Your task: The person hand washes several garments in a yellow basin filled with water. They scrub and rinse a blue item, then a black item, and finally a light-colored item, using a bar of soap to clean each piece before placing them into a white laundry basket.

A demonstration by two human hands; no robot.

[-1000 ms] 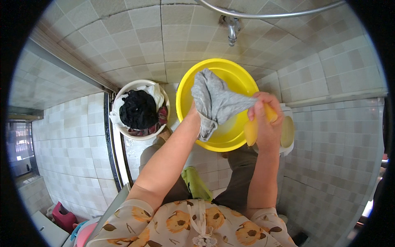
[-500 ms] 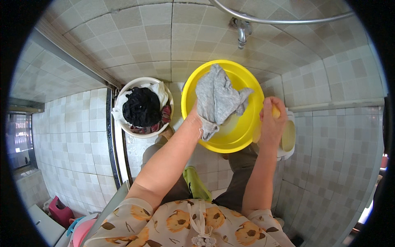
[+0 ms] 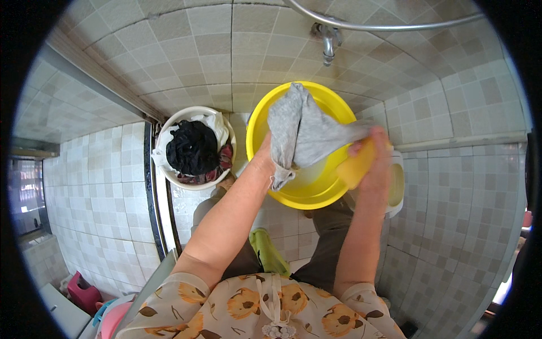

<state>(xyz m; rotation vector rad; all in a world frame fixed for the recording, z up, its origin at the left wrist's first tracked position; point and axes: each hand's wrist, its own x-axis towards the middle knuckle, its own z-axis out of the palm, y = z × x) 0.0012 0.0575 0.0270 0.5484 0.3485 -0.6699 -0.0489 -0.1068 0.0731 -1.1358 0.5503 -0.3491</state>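
Observation:
Over the yellow basin (image 3: 259,183), a light grey garment (image 3: 313,133) is draped across my left hand (image 3: 264,158). Cloth hides the fingers of that hand; only its wrist side shows. My right hand (image 3: 375,161), smeared by motion, is closed on a yellow bar of soap (image 3: 357,165) at the basin's right rim. A corner of the garment is drawn out taut to the fingers of this hand. Cloudy liquid shows at the bottom of the basin under the cloth.
To the left stands a white basin (image 3: 196,110) with black clothing (image 3: 192,148), white cloth and dark red patterned cloth. A tap (image 3: 327,48) and metal hose (image 3: 389,26) are on the wall ahead. A white container (image 3: 397,183) stands beside my right hand.
My right hand has brought the soap up and turned its broad face into view. The garment's right side, earlier hanging loose, now stretches to that hand. My left hand has barely moved.

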